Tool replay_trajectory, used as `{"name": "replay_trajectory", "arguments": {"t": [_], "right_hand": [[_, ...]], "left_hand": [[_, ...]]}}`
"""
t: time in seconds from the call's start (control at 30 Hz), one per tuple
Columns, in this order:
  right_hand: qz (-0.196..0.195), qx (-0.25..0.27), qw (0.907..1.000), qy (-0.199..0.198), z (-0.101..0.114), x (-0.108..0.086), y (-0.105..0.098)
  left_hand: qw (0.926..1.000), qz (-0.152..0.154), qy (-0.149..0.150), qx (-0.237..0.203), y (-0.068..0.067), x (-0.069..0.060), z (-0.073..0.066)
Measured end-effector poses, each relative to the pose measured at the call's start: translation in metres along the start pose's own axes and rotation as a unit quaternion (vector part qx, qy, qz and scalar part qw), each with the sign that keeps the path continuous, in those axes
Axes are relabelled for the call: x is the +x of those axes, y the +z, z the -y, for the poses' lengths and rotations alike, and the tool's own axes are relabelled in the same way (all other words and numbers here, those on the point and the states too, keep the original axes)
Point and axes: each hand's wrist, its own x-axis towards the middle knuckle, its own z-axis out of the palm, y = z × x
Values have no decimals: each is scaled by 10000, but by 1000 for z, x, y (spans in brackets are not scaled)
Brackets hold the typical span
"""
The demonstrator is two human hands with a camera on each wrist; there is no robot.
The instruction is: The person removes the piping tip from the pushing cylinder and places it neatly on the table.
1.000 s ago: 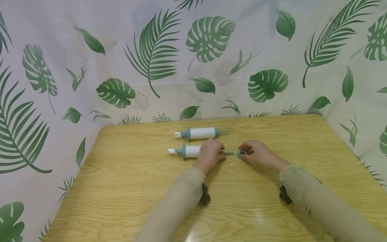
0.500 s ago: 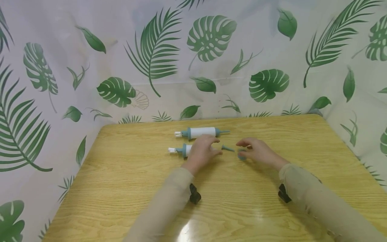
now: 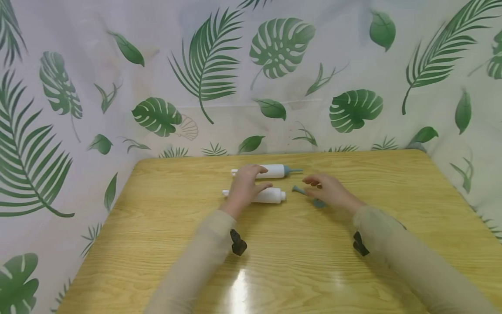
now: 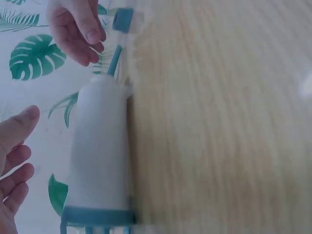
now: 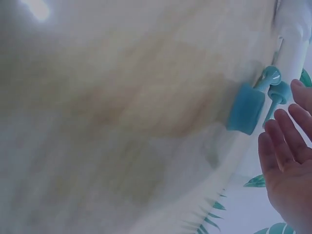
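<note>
A white syringe-like tube (image 3: 270, 196) lies on the table, its threaded right end bare. My left hand (image 3: 245, 185) hovers over its left part, thumb and fingers spread, holding nothing. In the left wrist view the tube (image 4: 100, 146) shows a teal collar at its near end. Right of the tube lie a thin teal nozzle (image 3: 298, 189) and a teal ring cap (image 3: 319, 203). Over these is my right hand (image 3: 329, 189), fingers loose and apart from the cap; it partly covers the nozzle. In the right wrist view the ring cap (image 5: 246, 109) stands beside the fingers.
A second syringe-like tube (image 3: 272, 171), with its teal nozzle attached, lies behind the first one. The wooden table (image 3: 282, 261) ends at a leaf-patterned curtain (image 3: 235, 117) at the back and sides.
My left hand has slid left along the near tube and lifted off, uncovering its threaded end. My right hand has let go of the ring cap and shifted slightly left over the nozzle.
</note>
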Motion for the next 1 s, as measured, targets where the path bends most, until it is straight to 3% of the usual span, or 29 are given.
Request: {"name": "replay_trajectory", "arguments": {"t": [0.23, 0.33, 0.53, 0.67, 0.73, 1.0], "right_hand": [[-30, -6, 9997, 226, 6, 31, -2], [17, 50, 9993, 357, 8, 42, -3], [77, -174, 9995, 265, 11, 62, -3], [218, -311, 9990, 218, 11, 72, 3], [323, -183, 9985, 390, 11, 75, 7], [351, -655, 9962, 463, 10, 87, 22]], "left_hand": [[9947, 212, -712, -708, -7, 19, 22], [9927, 398, -838, -771, -7, 28, 29], [9914, 951, -827, -350, -6, 42, 34], [9868, 1344, -904, -15, -3, 46, 38], [9837, 1511, -960, 133, -1, 47, 41], [9737, 1821, -1058, 872, 9, 52, 47]]}}
